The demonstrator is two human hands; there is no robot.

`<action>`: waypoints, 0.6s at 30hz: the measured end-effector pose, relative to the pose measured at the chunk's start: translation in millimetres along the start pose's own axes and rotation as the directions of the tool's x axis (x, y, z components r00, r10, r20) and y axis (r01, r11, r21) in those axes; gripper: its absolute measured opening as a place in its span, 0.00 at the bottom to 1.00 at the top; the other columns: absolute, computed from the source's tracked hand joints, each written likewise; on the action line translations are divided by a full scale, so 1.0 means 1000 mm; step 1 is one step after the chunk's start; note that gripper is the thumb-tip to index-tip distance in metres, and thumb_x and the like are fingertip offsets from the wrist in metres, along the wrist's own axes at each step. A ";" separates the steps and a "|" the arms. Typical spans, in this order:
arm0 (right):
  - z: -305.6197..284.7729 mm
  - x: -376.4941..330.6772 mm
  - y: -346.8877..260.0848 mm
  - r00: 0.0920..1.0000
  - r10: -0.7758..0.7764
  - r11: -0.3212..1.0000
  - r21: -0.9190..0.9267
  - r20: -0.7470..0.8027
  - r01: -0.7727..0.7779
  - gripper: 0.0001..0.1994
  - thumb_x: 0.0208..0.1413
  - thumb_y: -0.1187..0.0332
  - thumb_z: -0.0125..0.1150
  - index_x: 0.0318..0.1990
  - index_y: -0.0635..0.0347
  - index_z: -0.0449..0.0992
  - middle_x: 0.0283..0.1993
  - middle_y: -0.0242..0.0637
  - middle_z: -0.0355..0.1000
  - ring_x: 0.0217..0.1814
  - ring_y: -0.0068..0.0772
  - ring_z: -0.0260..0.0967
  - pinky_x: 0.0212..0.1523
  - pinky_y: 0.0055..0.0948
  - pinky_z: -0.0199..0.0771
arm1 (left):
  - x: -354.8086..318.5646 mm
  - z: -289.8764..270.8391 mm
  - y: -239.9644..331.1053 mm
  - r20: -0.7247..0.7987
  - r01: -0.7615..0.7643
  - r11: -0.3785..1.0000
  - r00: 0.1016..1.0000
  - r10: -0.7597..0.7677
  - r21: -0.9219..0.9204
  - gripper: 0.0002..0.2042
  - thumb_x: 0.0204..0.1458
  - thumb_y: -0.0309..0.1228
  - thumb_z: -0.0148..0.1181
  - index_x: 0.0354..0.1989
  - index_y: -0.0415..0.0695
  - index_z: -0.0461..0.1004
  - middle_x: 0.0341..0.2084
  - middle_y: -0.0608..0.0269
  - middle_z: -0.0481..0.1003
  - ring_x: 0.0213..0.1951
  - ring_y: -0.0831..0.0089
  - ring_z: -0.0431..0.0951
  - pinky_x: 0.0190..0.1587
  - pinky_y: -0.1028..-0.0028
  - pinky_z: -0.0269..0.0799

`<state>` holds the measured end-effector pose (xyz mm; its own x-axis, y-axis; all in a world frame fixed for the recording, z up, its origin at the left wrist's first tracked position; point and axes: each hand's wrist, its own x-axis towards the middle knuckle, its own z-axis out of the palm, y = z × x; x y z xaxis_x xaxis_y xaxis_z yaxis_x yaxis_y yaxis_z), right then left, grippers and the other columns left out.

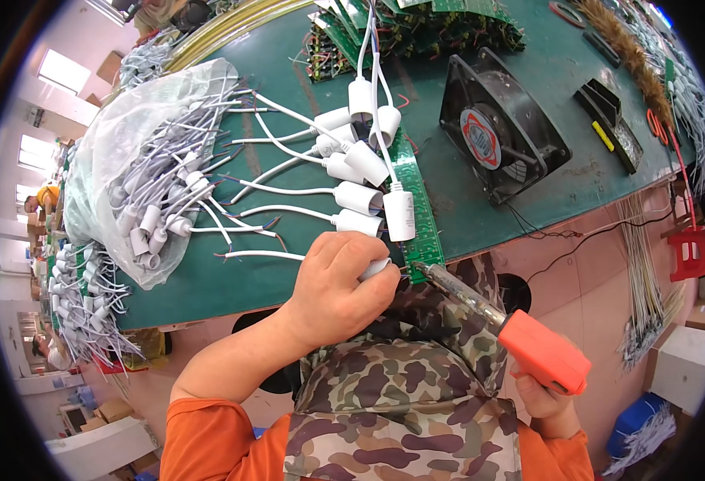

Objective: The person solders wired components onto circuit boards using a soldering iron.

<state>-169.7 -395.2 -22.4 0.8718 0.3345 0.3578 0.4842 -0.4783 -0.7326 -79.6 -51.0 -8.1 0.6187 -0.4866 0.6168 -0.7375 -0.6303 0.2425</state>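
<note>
Closed around a white cylindrical connector (374, 269) with a white cable is my left hand (338, 280), at the table's front edge. My right hand (542, 394) grips the red handle of a soldering iron (541, 353). Its metal tip reaches the near end of a green circuit board strip (417, 212), close to the held connector. Along the strip's left side lie several more white connectors (358, 197), their cables stretching left with bare wire ends. One connector (399, 215) rests on top of the strip, with its cable running away from me.
A clear plastic bag (100, 172) of white cabled connectors lies at the left. Green circuit boards (449, 24) are stacked at the far side. A black fan (501, 124) stands to the right, near a black holder (611, 127). More bundles (88, 297) hang past the left edge.
</note>
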 end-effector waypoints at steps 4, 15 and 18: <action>0.006 0.009 -0.011 0.998 0.050 0.998 0.040 -0.034 -0.049 0.18 0.53 0.61 0.69 0.46 0.63 0.78 0.36 0.35 0.77 0.31 0.37 0.76 0.33 0.34 0.74 | 0.000 0.000 0.000 0.016 -0.001 1.000 1.000 0.001 0.006 0.17 0.35 0.21 0.70 0.37 0.44 0.76 0.37 0.59 0.71 0.35 0.60 0.74 0.36 0.63 0.68; 0.008 0.018 -0.017 0.989 0.117 0.986 0.127 -0.089 -0.106 0.13 0.58 0.56 0.69 0.33 0.57 0.80 0.27 0.29 0.76 0.29 0.32 0.73 0.31 0.32 0.72 | 0.000 0.001 -0.001 0.033 -0.003 1.000 0.999 0.003 0.008 0.17 0.34 0.21 0.70 0.36 0.45 0.76 0.37 0.60 0.71 0.36 0.61 0.74 0.37 0.63 0.69; 0.008 0.015 -0.015 0.989 0.103 0.990 0.108 -0.106 -0.092 0.13 0.57 0.56 0.69 0.33 0.56 0.80 0.27 0.30 0.76 0.29 0.32 0.73 0.31 0.32 0.71 | 0.000 0.001 -0.001 0.036 -0.008 1.000 0.999 0.008 0.013 0.17 0.34 0.21 0.70 0.36 0.45 0.76 0.37 0.60 0.71 0.36 0.61 0.75 0.37 0.63 0.69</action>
<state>-164.5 -376.7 -10.9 0.9199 0.1957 0.3397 0.3916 -0.4166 -0.8204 -78.4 -50.9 -8.7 0.6222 -0.5128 0.5915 -0.7391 -0.6339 0.2279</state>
